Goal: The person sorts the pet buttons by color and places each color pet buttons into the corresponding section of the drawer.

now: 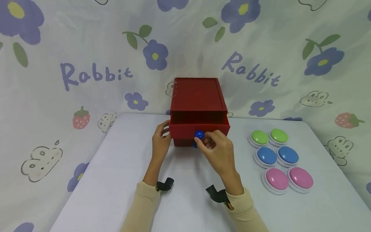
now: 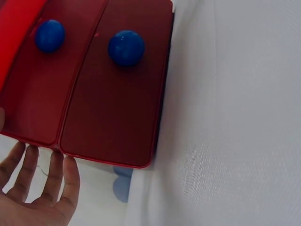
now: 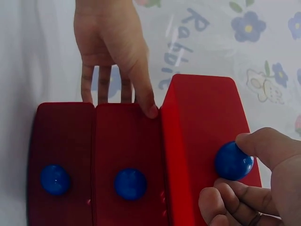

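A small red drawer cabinet (image 1: 197, 93) stands at the back of the table, its top drawer (image 1: 184, 131) pulled out part way. My right hand (image 1: 221, 151) pinches the round blue knob (image 3: 233, 161) of that drawer, thumb on one side and bent fingers below. Against the cabinet's left side rests my left hand (image 1: 160, 143), fingers straight along the wall, with the thumb (image 3: 150, 110) at the front edge in the right wrist view. Two lower drawers, each with a blue knob (image 2: 126, 48), are closed. The part of the top drawer's inside seen from above is dark.
At the right of the white table (image 1: 124, 193) are several round push lights or buttons in pairs: green (image 1: 259, 137), blue (image 1: 267, 155) and pink (image 1: 277, 178), on white bases. A patterned cloth (image 1: 95, 42) hangs right behind the cabinet.
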The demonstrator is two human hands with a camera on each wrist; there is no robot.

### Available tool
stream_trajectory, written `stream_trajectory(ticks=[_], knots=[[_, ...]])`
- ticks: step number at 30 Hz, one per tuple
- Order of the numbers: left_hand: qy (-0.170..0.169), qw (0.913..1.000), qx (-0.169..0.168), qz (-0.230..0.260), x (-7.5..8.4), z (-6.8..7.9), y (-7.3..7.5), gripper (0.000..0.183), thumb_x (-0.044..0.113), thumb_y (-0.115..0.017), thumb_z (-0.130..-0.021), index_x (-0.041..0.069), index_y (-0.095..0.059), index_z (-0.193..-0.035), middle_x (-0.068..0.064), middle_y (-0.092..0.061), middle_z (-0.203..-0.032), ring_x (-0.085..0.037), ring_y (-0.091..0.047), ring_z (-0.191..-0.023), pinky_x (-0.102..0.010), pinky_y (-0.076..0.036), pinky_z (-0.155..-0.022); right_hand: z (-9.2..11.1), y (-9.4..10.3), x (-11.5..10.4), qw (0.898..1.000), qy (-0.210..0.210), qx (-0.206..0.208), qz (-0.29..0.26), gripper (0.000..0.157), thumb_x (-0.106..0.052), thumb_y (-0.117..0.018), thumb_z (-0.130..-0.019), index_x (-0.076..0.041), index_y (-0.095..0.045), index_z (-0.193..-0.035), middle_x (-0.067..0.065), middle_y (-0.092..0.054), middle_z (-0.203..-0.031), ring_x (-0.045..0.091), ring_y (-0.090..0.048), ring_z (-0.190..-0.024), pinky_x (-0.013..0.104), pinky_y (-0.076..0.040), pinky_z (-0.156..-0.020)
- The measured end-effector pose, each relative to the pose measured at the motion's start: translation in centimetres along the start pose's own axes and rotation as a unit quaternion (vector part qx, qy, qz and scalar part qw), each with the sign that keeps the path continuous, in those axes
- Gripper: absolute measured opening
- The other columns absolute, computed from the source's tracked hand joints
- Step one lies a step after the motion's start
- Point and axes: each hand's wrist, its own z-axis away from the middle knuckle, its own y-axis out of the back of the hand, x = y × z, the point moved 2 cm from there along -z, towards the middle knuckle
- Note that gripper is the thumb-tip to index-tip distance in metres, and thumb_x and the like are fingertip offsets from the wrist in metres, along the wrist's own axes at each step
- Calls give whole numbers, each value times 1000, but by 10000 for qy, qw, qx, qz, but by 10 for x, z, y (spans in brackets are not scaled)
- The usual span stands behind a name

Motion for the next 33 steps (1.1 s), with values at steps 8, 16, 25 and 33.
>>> stream_trajectory(ticks=[8,16,25,33], knots=[[44,10000,-27,39,-1,-2,0,42,30,-67,-97,19,-60,-138,1,-57,-131,-19,-59,-115,-31,-53,-89,2,3,-3,9998,158,45,93,26,-21,-87,-79,-1,-73,-87,5,-61,-78,14,-58,-66,26,-53,-56],[403,9990,-117,-172,19,5,0,43,19,-62,-100,10,-56,-141,-8,-55,-136,-25,-57,-119,-33,-52,-93,8,7,-8,9998,63,-114,142,25,-22,-88,-78,-2,-73,-82,3,-59,-74,14,-57,-62,21,-50,-53],[485,9984,-129,-277,39,14,1,43,15,-60,-100,8,-55,-142,-9,-55,-138,-26,-57,-120,-33,-52,-95,11,12,-15,9991,-7,-286,321,25,-21,-89,-76,-3,-73,-81,0,-59,-74,12,-56,-62,21,-50,-54],[381,9989,-73,-264,30,11,0,43,17,-61,-99,10,-56,-141,-8,-56,-136,-24,-59,-118,-37,-52,-95,11,16,-18,9983,-74,-365,449,23,-22,-89,-76,-7,-73,-80,-2,-60,-73,11,-56,-61,21,-50,-54]])
